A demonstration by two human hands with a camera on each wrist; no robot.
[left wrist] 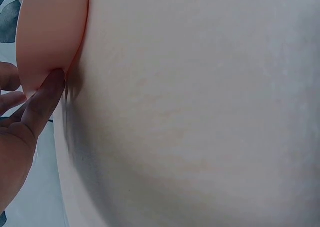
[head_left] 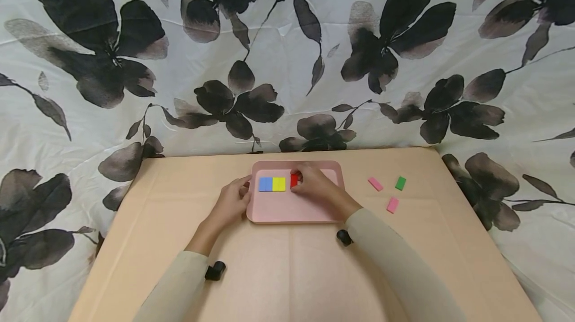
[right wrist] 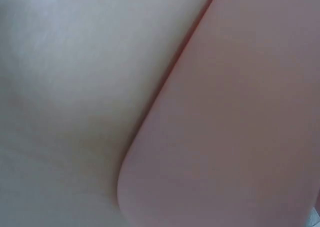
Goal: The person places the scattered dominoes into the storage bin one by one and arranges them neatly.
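A pink tray (head_left: 278, 212) lies on the table, and my left hand (head_left: 233, 199) grips its left edge. In the left wrist view the thumb (left wrist: 48, 94) presses on the tray's rim (left wrist: 50, 32). Inside the tray, my right hand (head_left: 316, 187) pinches a small red tile (head_left: 294, 180), partly hidden by the fingers. Left of it, blue tiles (head_left: 265, 184) and yellow tiles (head_left: 279, 184) lie side by side in one row, with a gap before the red one. The right wrist view shows only the tray (right wrist: 225, 127) and tabletop, not the hand.
Right of the tray, two pink tiles (head_left: 375, 184) (head_left: 393, 205) and a green tile (head_left: 401, 183) lie scattered on the beige table (head_left: 287, 272). Behind the table hangs a white cloth (head_left: 314, 62) with dark flowers. Each wrist wears a small black camera (head_left: 215, 270).
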